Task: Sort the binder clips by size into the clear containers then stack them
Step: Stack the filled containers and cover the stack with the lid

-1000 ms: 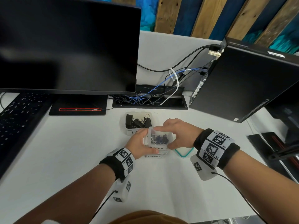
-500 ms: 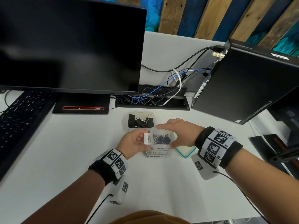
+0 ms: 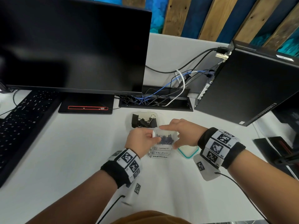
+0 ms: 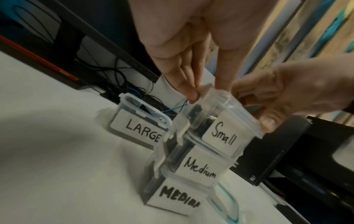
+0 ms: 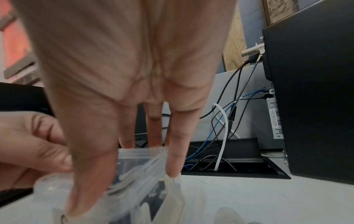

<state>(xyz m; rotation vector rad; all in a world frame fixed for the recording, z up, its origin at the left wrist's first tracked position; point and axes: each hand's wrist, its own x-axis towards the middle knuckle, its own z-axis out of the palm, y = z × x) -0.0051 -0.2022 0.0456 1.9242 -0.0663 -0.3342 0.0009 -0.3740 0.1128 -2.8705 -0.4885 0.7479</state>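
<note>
Three clear containers stand stacked in front of me. The top one, labelled Small (image 3: 165,139) (image 4: 220,121), holds small blue clips. Beneath it are a Medium container (image 3: 161,153) (image 4: 199,166) and a second Medium container (image 3: 159,156) (image 4: 178,197). My left hand (image 3: 153,138) (image 4: 207,92) pinches the Small container's left rim by its white latch. My right hand (image 3: 171,136) (image 5: 124,181) grips the container's right side, thumb at the front and fingers over the back rim. Behind the stack, a lidless container labelled Large (image 3: 144,120) (image 4: 138,121) holds big black clips.
A teal-rimmed lid (image 3: 187,151) (image 4: 229,201) lies flat on the white desk just right of the stack. A monitor (image 3: 72,46) and keyboard (image 3: 21,123) stand to the left, a cable tray (image 3: 155,101) behind, and a black computer case (image 3: 250,88) to the right.
The Small container has stayed on the stack between both hands. My left hand has shifted from its front-left side to its left latch, and the left wrist has drawn back.
</note>
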